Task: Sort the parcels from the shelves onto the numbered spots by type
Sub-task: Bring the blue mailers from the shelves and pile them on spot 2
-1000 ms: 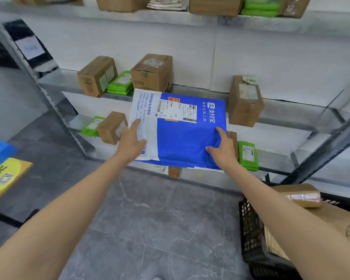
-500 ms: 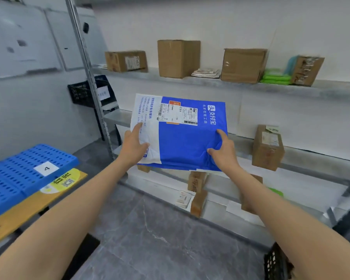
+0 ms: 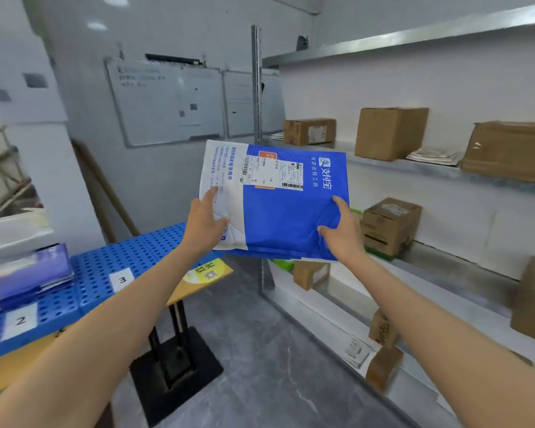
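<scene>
A flat blue-and-white plastic mailer bag is gripped at its lower corners, fingers of left hand and right hand clamped on it.

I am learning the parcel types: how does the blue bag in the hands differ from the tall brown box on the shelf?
The blue bag is flat and creased; the brown box is blocky. The left hand and right hand hold the bag; the box stands on the shelf. Both are parcels.
</scene>
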